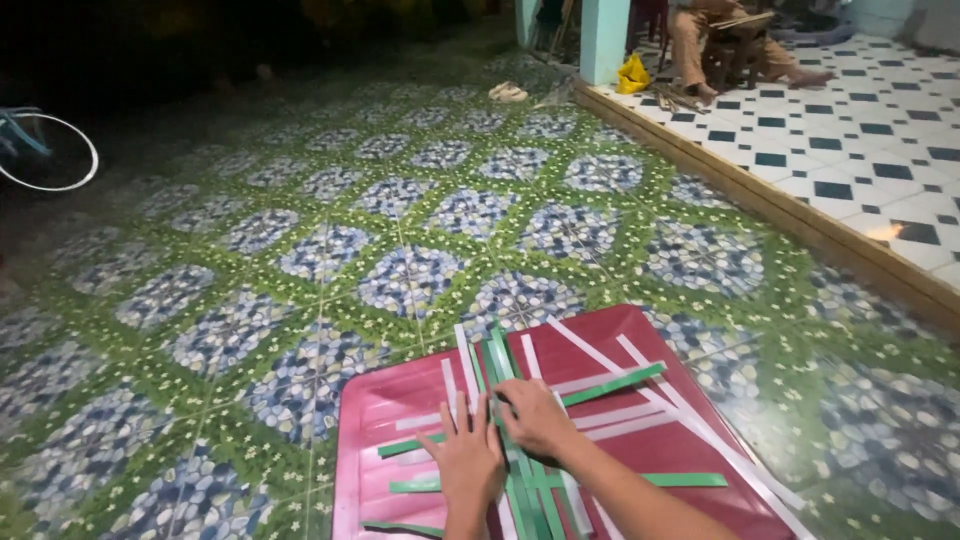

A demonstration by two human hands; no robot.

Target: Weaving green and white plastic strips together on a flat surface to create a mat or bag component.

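Hidden or cut off: the near edge of the red tray (pixel 400 400) runs out of the bottom of the picture, and the lower ends of the upright strips go with it. Both forearms are cut off there too. The far left of the scene is dark; only a bicycle wheel (pixel 45 150) shows.
Left hand (pixel 470 460): flat, palm down, fingers spread and straight, gripping nothing. It presses on the strips near the middle of the tray.
Right hand (pixel 535 415): palm down, fingers slightly curled over the strip bundle. Whether the fingertips pinch a strip cannot be told; they are hidden under the hand.
Strips, position: green strips (pixel 610 385) and white strips (pixel 640 415) lie crossed on the tray. A bundle of upright strips passes between the two hands and under the right palm. Crosswise strips extend from under both hands toward the left and right edges of the tray.
Strips, count: about six green and about eight white can be made out; overlap prevents an exact count.
Tray, position: on the patterned floor tiles (pixel 400 240), one tray only.
Background: one seated person (pixel 720 45) at the far right corner, face out of view; one yellow bag (pixel 632 75) beside a pillar (pixel 604 35).
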